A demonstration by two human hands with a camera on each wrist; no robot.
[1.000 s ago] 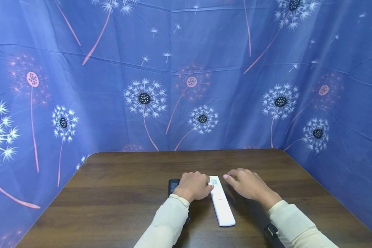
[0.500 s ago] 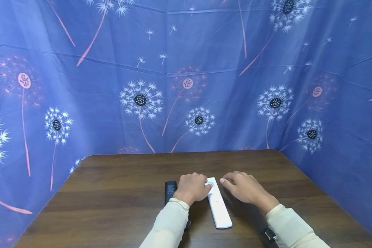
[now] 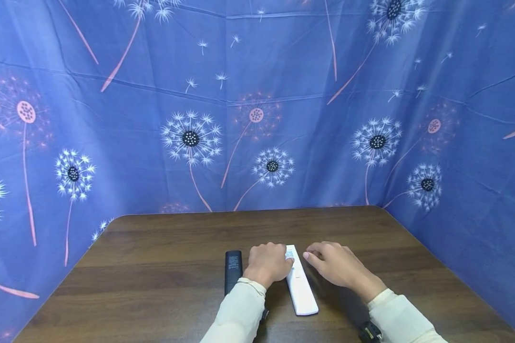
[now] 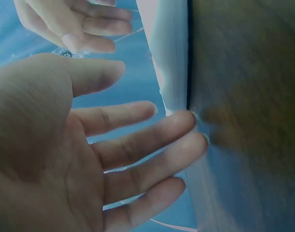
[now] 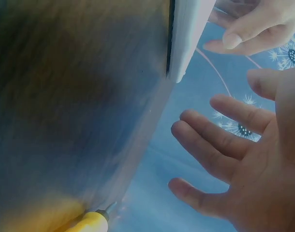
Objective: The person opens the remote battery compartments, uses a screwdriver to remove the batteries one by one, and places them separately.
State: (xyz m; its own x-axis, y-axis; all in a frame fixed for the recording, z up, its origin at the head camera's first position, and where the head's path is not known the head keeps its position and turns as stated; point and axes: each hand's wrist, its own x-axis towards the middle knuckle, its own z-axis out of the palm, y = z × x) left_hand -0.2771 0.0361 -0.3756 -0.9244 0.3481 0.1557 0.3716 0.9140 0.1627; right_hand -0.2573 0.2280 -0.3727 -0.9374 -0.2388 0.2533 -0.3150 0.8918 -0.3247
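Observation:
A long white bar (image 3: 301, 290), shaped like a remote control, lies on the wooden table between my hands, with a small printed patch near its far end. Just left of it is my left hand (image 3: 269, 261); in the left wrist view its fingers (image 4: 152, 166) are spread and loosely bent, holding nothing. Contact between that hand and the bar cannot be made out. My right hand (image 3: 336, 262) hovers to the right of the bar, its fingers (image 5: 210, 152) apart and gripping nothing. Left of my left hand lies a black remote-like object (image 3: 233, 269) with small print, partly hidden by my sleeve.
A yellow-handled tool (image 5: 92, 222) with a thin metal tip shows low in the right wrist view, out of sight in the head view. Blue dandelion-print cloth (image 3: 257, 95) hangs behind and beside the brown table (image 3: 154, 267).
My left hand has shifted slightly right, towards the white bar, exposing more of the black object. The head view has turned a little. My right hand keeps about the same place beside the bar.

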